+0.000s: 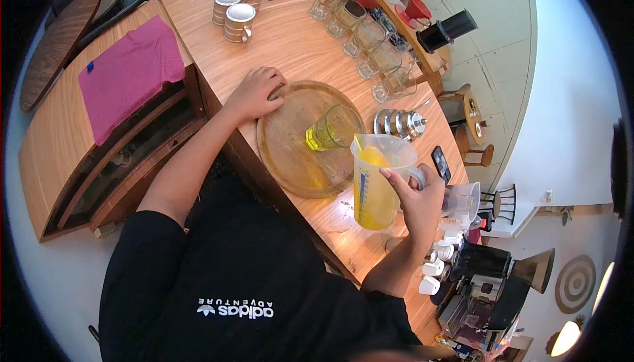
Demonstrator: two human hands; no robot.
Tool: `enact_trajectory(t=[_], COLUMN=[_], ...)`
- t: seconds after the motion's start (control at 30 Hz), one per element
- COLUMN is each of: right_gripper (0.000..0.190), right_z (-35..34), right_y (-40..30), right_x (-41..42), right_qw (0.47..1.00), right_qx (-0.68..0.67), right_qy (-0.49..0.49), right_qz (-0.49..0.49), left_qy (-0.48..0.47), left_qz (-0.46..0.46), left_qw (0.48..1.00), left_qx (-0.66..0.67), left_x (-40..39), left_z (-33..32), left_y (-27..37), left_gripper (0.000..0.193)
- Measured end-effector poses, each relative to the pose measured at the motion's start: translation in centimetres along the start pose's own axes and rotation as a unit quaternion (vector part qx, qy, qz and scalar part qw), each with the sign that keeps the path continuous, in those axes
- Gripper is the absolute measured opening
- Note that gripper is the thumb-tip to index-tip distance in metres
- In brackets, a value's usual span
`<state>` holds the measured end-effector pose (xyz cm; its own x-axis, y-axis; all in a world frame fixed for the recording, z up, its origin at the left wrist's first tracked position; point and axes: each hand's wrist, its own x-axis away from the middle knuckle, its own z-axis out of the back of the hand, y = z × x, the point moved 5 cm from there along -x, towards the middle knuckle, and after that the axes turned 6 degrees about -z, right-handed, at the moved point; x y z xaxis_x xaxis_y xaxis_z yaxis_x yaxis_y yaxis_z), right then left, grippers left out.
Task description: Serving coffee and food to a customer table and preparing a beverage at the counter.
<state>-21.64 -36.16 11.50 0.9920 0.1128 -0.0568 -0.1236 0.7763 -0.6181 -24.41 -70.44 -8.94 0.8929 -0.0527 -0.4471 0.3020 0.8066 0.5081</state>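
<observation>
My right hand [418,194] grips the handle of a translucent plastic measuring jug [375,198], which holds yellow liquid. The jug is tilted; its spout, with yellow liquid at it, is close to the rim of a clear glass tumbler [333,130]. A little yellow liquid covers the tumbler's bottom. Under the tumbler is a round wooden tray [285,156] on the wooden counter. My left hand [257,93] is at the tray's rim, its thumb over the edge and its fingers along the outer side. Whether a stream falls from the spout is unclear.
Several glass mugs [385,59] line the counter's far side, beside a metal lidded container [403,123] and a phone [441,164]. Three ribbed cups [240,23] stand far left. A pink cloth [131,77] covers part of the side counter. A coffee grinder [488,263] is right.
</observation>
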Motion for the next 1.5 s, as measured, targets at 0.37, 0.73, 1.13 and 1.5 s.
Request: enact_trajectory(t=[0.37, 0.73, 1.13, 1.5], right_gripper=[0.054, 0.053, 0.052, 0.053], right_z=[-0.23, -0.10, -0.05, -0.11], right_y=[-0.31, -0.29, -0.14, -0.17], right_x=[-0.01, -0.02, -0.19, -0.25], right_qw=[1.000, 0.999, 1.000, 1.000], right_qx=[-0.011, -0.018, -0.011, -0.010], right_qy=[-0.007, -0.015, -0.010, -0.010], right_qz=[-0.020, -0.026, -0.020, -0.017], left_qy=[0.000, 0.005, 0.003, 0.009], left_qz=[0.006, -0.003, 0.009, 0.005], left_qw=[1.000, 1.000, 1.000, 1.000], left_qx=[-0.002, -0.005, -0.009, 0.001], left_x=[0.14, 0.06, -0.11, 0.06], left_z=[-0.14, -0.12, -0.13, 0.01], left_y=[-0.38, -0.17, -0.23, -0.26], left_gripper=[0.042, 0.041, 0.043, 0.042])
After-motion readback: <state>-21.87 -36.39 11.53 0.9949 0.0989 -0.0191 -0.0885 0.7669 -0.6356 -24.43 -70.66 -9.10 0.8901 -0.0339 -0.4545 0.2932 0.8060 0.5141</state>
